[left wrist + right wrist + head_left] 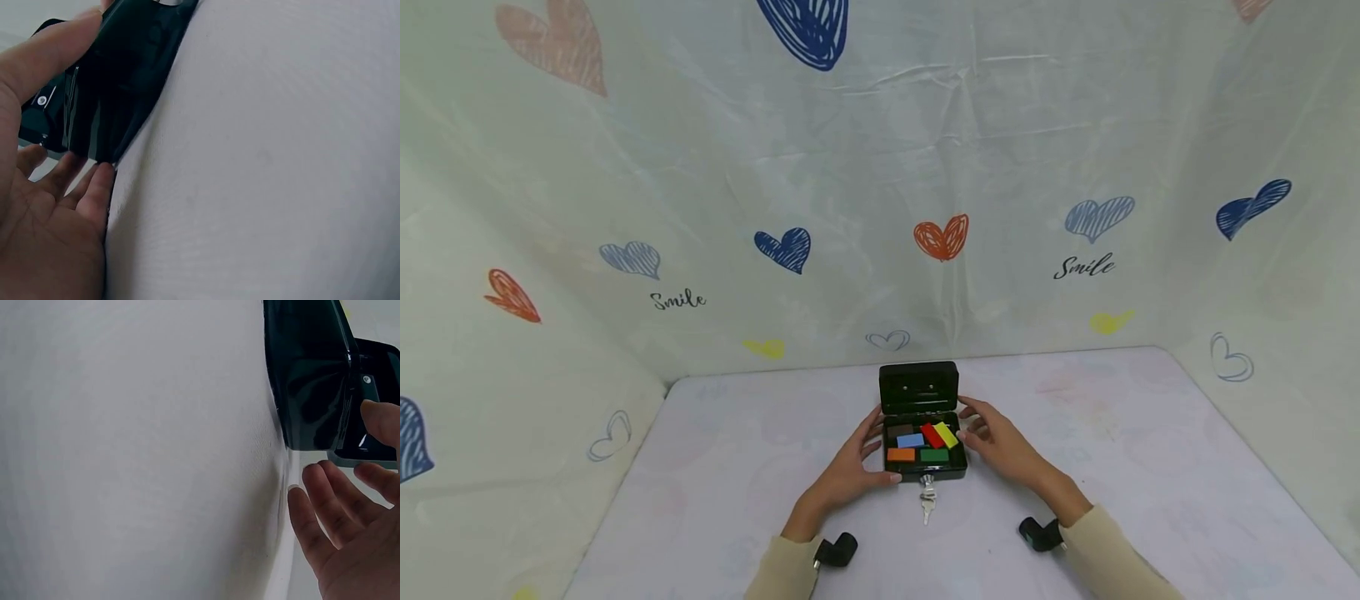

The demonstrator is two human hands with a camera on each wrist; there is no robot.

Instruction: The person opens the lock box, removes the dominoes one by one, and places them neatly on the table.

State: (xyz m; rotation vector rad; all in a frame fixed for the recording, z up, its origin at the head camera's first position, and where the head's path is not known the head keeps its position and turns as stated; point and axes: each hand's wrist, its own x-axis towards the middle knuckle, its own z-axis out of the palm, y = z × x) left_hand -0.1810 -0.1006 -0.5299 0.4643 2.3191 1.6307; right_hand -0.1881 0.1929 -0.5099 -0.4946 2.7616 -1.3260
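Note:
A small black cash box (925, 475) stands on the table with its lid (919, 387) raised. Inside lie a brown block (900, 431), a blue block (911, 441), a red block (931, 435), a yellow block (946, 434), an orange block (901, 455) and a green block (934, 455). Keys (928, 504) hang from the front lock. My left hand (848, 467) holds the box's left side, thumb at the front corner and fingers farther back. Beside the right side is my right hand (1003, 446), its fingers spread and loosely bent; in the right wrist view, several fingertips stand apart from the box.
The white table (737, 467) carries the box near its far edge. Behind it hangs a pale curtain (865, 167) printed with hearts and the word Smile. Dark wrist cameras, one at the left sleeve (786, 567) and one at the right sleeve (1108, 554), sit close above the tabletop.

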